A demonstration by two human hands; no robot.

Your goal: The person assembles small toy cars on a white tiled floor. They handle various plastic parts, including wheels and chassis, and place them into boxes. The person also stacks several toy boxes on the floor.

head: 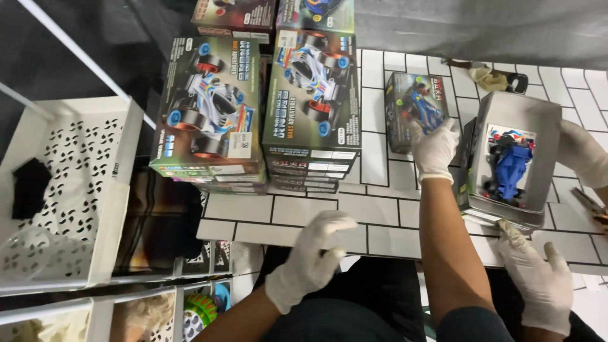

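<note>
Right hand (434,151) grasps small toy-car box (415,104) right of box stack (311,95); likely light, crushable, take its sides; left hand (311,258) half-curled, empty.

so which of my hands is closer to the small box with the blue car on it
Right. Your right hand rests on the small box, at its near corner. Your left hand is back at the table's near edge.

Single head-worn cam, pitched steeply down, close range over the white brick-pattern tiled tabletop (380,209). Near table edge runs along lower frame; white perforated plastic shelf tray (95,190) at left, below table level. No second view, no overlap.
</note>
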